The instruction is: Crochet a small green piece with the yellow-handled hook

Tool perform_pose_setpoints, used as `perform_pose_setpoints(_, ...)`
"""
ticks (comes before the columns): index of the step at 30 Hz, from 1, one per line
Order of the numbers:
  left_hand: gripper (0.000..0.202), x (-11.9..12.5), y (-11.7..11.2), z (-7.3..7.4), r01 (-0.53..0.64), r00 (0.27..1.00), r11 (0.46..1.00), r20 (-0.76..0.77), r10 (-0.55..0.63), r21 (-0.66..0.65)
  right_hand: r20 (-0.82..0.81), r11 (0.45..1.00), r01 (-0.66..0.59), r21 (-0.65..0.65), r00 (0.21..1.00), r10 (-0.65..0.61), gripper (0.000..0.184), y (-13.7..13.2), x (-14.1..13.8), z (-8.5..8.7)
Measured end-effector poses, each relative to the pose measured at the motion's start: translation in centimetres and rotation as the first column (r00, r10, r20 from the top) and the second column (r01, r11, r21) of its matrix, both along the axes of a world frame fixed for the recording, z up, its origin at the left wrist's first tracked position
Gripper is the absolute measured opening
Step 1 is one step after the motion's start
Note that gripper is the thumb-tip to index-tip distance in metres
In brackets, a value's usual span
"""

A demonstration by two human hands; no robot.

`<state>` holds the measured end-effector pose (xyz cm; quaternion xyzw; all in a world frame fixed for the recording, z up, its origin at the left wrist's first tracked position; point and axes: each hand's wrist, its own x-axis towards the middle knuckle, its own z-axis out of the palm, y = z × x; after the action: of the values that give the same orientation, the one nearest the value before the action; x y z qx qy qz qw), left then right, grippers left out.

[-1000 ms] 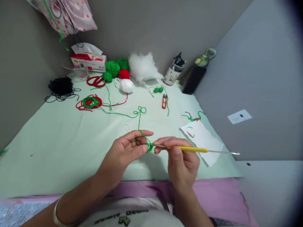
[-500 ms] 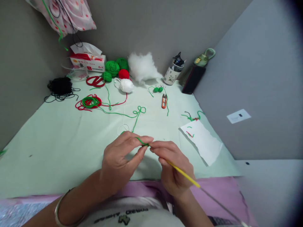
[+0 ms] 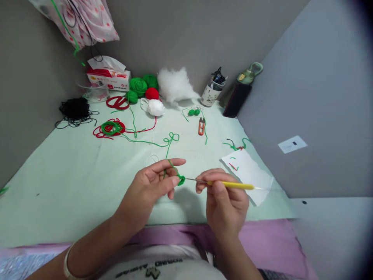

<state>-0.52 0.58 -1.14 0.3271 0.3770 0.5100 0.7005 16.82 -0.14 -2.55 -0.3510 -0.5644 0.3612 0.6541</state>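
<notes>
Between the thumb and fingers of my left hand [image 3: 154, 182] is pinched a small green crochet piece [image 3: 181, 180]. Green yarn [image 3: 168, 153] runs over the raised index finger and back across the table. My right hand [image 3: 225, 194] is closed round the yellow handle of a crochet hook [image 3: 233, 185]. The hook's thin metal shaft points left, its tip at or very near the edge of the green piece; whether it is inside a stitch I cannot tell.
Behind lie green yarn balls [image 3: 138, 86], a red ball [image 3: 152, 93], a white ball [image 3: 155, 107], stuffing [image 3: 176, 85] and red scissors [image 3: 117, 102]. Orange thread snips [image 3: 201, 126] lie mid-table. At right are white paper [image 3: 247, 175] with yarn scraps, a pen jar [image 3: 211, 93] and a bottle [image 3: 239, 95].
My right hand has drawn away to the right, and the hook has swung from slanting down to nearly level. The green piece now shows at my left fingertips, with the left index finger straightened.
</notes>
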Motion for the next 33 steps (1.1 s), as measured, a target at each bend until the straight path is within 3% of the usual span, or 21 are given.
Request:
perform_pose_setpoints(4,0.032,0.6,-0.5,-0.1,0.019,1.0,0.999,-0.02,-0.018,0.05,-0.101,0.99,-0.123,-0.071,0.988,0.115,0.017,0.3,-0.7,-0.1)
perform_pose_setpoints(9,0.031,0.9,-0.5,-0.5,0.002,0.999,0.999,-0.053,0.0,0.042,0.035,0.999,-0.031,-0.026,0.999,0.032,0.023,0.0,-1.2,-0.9)
perform_pose_setpoints(11,0.035,0.9,-0.4,-0.6,-0.02,0.999,1.0,-0.042,0.021,0.024,0.239,0.996,0.047,0.077,0.969,-0.065,0.028,-0.3,-1.0,-1.2)
perform_pose_setpoints(13,0.037,0.9,-0.2,-0.5,-0.001,0.999,1.0,0.034,0.002,-0.019,0.444,0.963,0.087,0.253,0.874,-0.196,0.036,-0.5,-0.8,-1.6)
perform_pose_setpoints(15,0.036,0.9,-0.1,-0.3,0.064,0.989,0.994,0.136,-0.051,-0.091,0.51,0.929,0.078,0.362,0.818,-0.267,0.041,-0.5,-0.5,-1.6)
perform_pose_setpoints(17,0.032,0.8,0.1,-0.2,0.106,0.975,0.982,0.21,-0.072,-0.156,0.448,0.946,0.075,0.314,0.867,-0.218,0.038,-0.4,-0.2,-1.4)
perform_pose_setpoints(19,0.027,0.6,0.2,-0.2,0.086,0.974,0.979,0.224,-0.043,-0.186,0.286,0.978,0.091,0.187,0.947,-0.143,0.029,-0.1,-0.1,-0.9)
perform_pose_setpoints(23,0.022,0.6,0.0,-0.4,0.033,0.99,0.99,0.138,-0.014,-0.134,0.001,1.0,0.017,0.01,1.0,-0.017,0.018,0.4,-0.4,-0.2)
perform_pose_setpoints(28,0.025,1.0,-0.4,-0.6,0.018,0.998,1.0,0.066,-0.017,-0.015,-0.012,0.998,-0.066,-0.019,0.998,0.066,0.016,0.5,-1.1,-0.8)
perform_pose_setpoints(33,0.028,0.7,-0.6,-0.8,-0.013,1.0,1.0,-0.007,0.013,0.0,-0.09,0.989,-0.099,-0.109,0.992,0.09,0.015,0.7,-0.9,-1.2)
